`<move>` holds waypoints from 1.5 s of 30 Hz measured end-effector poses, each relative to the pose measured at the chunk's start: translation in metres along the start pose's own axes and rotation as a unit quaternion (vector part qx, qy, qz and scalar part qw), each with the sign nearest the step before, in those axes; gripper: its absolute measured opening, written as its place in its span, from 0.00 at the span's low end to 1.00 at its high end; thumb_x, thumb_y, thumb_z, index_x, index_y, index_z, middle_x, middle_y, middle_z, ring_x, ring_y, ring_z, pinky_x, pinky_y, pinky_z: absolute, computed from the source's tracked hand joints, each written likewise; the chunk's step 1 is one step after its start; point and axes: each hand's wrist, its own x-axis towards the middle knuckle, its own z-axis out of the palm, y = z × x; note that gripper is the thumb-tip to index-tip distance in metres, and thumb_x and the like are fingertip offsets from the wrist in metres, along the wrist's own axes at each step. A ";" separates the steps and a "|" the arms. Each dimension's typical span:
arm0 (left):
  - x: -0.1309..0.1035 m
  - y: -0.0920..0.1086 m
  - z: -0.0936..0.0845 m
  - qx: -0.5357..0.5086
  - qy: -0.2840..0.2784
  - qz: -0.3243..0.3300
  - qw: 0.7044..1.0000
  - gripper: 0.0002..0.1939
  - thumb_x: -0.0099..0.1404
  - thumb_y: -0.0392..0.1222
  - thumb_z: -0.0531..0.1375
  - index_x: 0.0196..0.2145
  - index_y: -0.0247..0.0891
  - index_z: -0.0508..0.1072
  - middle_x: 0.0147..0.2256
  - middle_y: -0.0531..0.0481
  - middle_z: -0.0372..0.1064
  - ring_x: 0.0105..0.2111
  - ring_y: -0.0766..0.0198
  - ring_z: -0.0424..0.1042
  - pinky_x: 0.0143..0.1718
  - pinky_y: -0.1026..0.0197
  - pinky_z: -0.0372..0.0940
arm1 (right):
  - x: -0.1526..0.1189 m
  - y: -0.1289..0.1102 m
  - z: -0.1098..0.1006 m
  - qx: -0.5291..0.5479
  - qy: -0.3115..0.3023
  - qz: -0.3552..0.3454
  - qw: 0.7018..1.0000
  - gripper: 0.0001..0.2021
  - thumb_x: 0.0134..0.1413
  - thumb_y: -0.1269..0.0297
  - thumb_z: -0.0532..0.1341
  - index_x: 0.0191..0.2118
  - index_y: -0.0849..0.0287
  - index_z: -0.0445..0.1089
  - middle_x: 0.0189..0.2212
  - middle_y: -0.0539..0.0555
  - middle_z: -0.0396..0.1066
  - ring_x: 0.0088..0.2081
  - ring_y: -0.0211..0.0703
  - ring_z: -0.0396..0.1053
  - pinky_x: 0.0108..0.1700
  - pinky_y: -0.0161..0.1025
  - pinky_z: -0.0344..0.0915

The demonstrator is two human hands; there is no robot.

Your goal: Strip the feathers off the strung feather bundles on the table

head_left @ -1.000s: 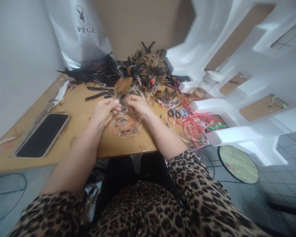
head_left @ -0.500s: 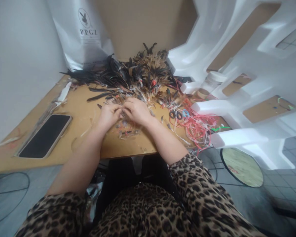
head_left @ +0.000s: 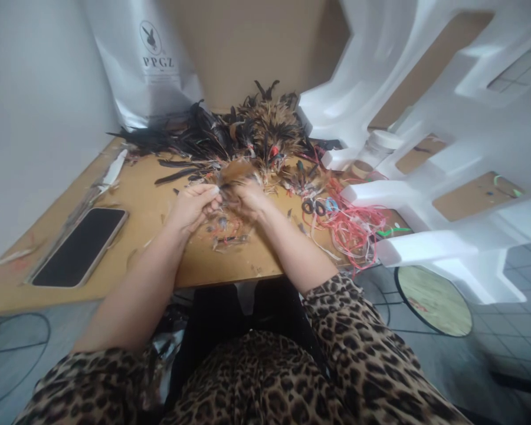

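Note:
My right hand (head_left: 251, 199) is closed round a small bunch of brown feathers (head_left: 239, 172), whose tips fan out above the fingers. Beside it, my left hand (head_left: 197, 205) is pinched, its thumb and fingertips pressed together at the left edge of the bunch. What lies between those left fingertips is too small to make out. Behind both hands spreads a large pile of black and brown feathers (head_left: 212, 133), some tied in bundles with red bits. Feather scraps (head_left: 230, 236) litter the table just below the hands.
A phone (head_left: 82, 248) lies on the wooden table (head_left: 212, 268) at the left. Right of the hands are scissors (head_left: 314, 206) and tangled pink string (head_left: 354, 230). White foam pieces (head_left: 425, 248) and a clear jar (head_left: 380, 144) stand farther right. A silver bag (head_left: 154, 88) leans at the back.
The right hand has turned, and the brown feather bunch now shows upright above it. My left hand has drawn slightly apart from the right.

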 end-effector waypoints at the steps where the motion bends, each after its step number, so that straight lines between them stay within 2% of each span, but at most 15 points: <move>1: 0.002 -0.001 0.001 -0.025 0.013 -0.004 1.000 0.07 0.49 0.39 0.66 0.24 0.32 0.73 0.21 0.51 0.68 0.16 0.77 0.62 0.16 0.75 0.56 | 0.000 0.003 0.005 0.036 0.013 0.019 0.999 0.09 0.38 0.70 0.64 0.28 0.60 0.62 0.15 0.41 0.57 0.18 0.27 0.53 0.23 0.28 0.53; 5: 0.009 -0.002 0.003 -0.097 0.059 -0.017 0.993 0.05 0.51 0.35 0.64 0.24 0.31 0.72 0.20 0.52 0.67 0.17 0.78 0.62 0.17 0.77 0.57 | -0.002 0.009 0.020 0.133 0.082 0.057 0.986 0.06 0.42 0.76 0.58 0.28 0.60 0.60 0.14 0.40 0.55 0.15 0.25 0.47 0.18 0.26 0.46; 9: 0.013 0.001 0.001 -0.152 0.110 -0.025 0.982 0.03 0.53 0.30 0.62 0.24 0.31 0.71 0.20 0.54 0.66 0.17 0.79 0.62 0.18 0.79 0.57 | -0.003 0.015 0.024 0.193 0.085 0.071 0.975 0.07 0.41 0.79 0.55 0.27 0.61 0.59 0.12 0.39 0.50 0.14 0.25 0.45 0.17 0.25 0.44; 12: 0.014 0.003 -0.002 -0.172 0.115 -0.030 0.978 0.03 0.54 0.29 0.62 0.25 0.31 0.71 0.20 0.54 0.66 0.17 0.80 0.62 0.17 0.79 0.57 | -0.001 0.019 0.022 0.154 0.110 0.072 0.979 0.07 0.41 0.79 0.56 0.27 0.61 0.60 0.13 0.39 0.50 0.15 0.25 0.46 0.17 0.25 0.44; 16: 0.015 0.002 -0.004 -0.181 0.108 -0.040 0.977 0.03 0.55 0.29 0.61 0.25 0.31 0.70 0.20 0.54 0.66 0.17 0.80 0.62 0.17 0.79 0.57 | 0.002 0.019 0.019 0.067 0.174 0.025 0.982 0.03 0.44 0.73 0.59 0.29 0.62 0.65 0.15 0.42 0.58 0.16 0.25 0.52 0.18 0.26 0.47; 21: 0.015 0.002 -0.003 -0.175 0.115 -0.038 0.977 0.04 0.55 0.29 0.61 0.25 0.31 0.70 0.20 0.54 0.66 0.16 0.80 0.62 0.16 0.79 0.57 | 0.002 0.018 0.018 0.076 0.125 0.040 0.989 0.04 0.42 0.73 0.61 0.28 0.63 0.65 0.17 0.44 0.61 0.18 0.26 0.55 0.20 0.26 0.51; 23: 0.015 0.003 -0.003 -0.175 0.117 -0.035 0.977 0.04 0.56 0.29 0.60 0.24 0.31 0.70 0.20 0.53 0.66 0.16 0.80 0.62 0.16 0.79 0.56 | 0.002 0.018 0.017 0.056 0.138 0.035 0.988 0.04 0.42 0.72 0.61 0.29 0.63 0.65 0.18 0.44 0.61 0.18 0.26 0.54 0.21 0.27 0.51; 25: 0.014 0.005 -0.003 -0.186 0.114 -0.040 0.975 0.04 0.57 0.29 0.59 0.25 0.31 0.70 0.20 0.53 0.65 0.16 0.80 0.61 0.16 0.80 0.56 | 0.001 0.014 0.016 0.013 0.189 -0.003 0.982 0.05 0.45 0.68 0.61 0.31 0.62 0.65 0.20 0.45 0.61 0.19 0.26 0.55 0.21 0.28 0.51; 28: 0.013 0.007 -0.005 -0.219 0.110 -0.052 0.968 0.04 0.57 0.28 0.58 0.25 0.32 0.69 0.20 0.54 0.65 0.17 0.81 0.61 0.16 0.80 0.56 | -0.009 0.001 0.014 -0.096 0.244 -0.135 0.955 0.09 0.52 0.61 0.57 0.38 0.59 0.64 0.28 0.49 0.64 0.25 0.30 0.60 0.26 0.29 0.57; 30: 0.013 0.008 -0.007 -0.236 0.108 -0.059 0.964 0.04 0.58 0.28 0.58 0.26 0.32 0.69 0.21 0.54 0.65 0.17 0.81 0.61 0.16 0.81 0.55 | -0.019 -0.009 0.014 -0.182 0.223 -0.214 0.933 0.12 0.54 0.58 0.54 0.42 0.58 0.64 0.34 0.52 0.65 0.33 0.33 0.63 0.33 0.32 0.60; 32: 0.013 0.008 -0.008 -0.242 0.100 -0.068 0.963 0.04 0.58 0.29 0.58 0.26 0.33 0.69 0.21 0.55 0.64 0.16 0.81 0.61 0.16 0.81 0.55 | -0.027 -0.016 0.016 -0.249 0.180 -0.246 0.919 0.12 0.54 0.58 0.54 0.40 0.58 0.65 0.37 0.54 0.66 0.38 0.37 0.63 0.38 0.35 0.61; 35: 0.013 0.008 -0.008 -0.235 0.090 -0.070 0.965 0.05 0.58 0.29 0.58 0.26 0.33 0.69 0.21 0.54 0.64 0.17 0.81 0.61 0.16 0.81 0.55 | -0.032 -0.014 0.021 -0.305 0.104 -0.240 0.916 0.10 0.52 0.58 0.56 0.33 0.59 0.67 0.32 0.53 0.67 0.36 0.38 0.63 0.39 0.37 0.60; 37: 0.013 0.007 -0.008 -0.221 0.095 -0.060 0.969 0.06 0.58 0.28 0.57 0.25 0.33 0.69 0.21 0.54 0.65 0.17 0.80 0.61 0.15 0.80 0.55 | -0.029 -0.007 0.024 -0.312 0.082 -0.222 0.920 0.09 0.50 0.59 0.58 0.30 0.60 0.68 0.30 0.51 0.67 0.33 0.36 0.63 0.38 0.36 0.60; 42: 0.011 0.004 -0.004 -0.150 0.074 -0.007 0.986 0.02 0.54 0.30 0.61 0.25 0.31 0.71 0.20 0.53 0.65 0.17 0.79 0.61 0.17 0.78 0.56 | -0.017 0.002 0.026 -0.222 0.145 -0.195 0.944 0.12 0.45 0.58 0.61 0.34 0.60 0.67 0.28 0.49 0.66 0.30 0.33 0.62 0.35 0.32 0.61; 45: 0.009 0.001 0.000 -0.093 0.061 0.013 0.994 0.03 0.53 0.34 0.63 0.24 0.31 0.72 0.20 0.53 0.66 0.17 0.78 0.62 0.17 0.77 0.57 | -0.011 0.001 0.024 -0.171 0.152 -0.172 0.958 0.13 0.43 0.57 0.63 0.32 0.61 0.66 0.26 0.48 0.66 0.29 0.31 0.62 0.34 0.31 0.61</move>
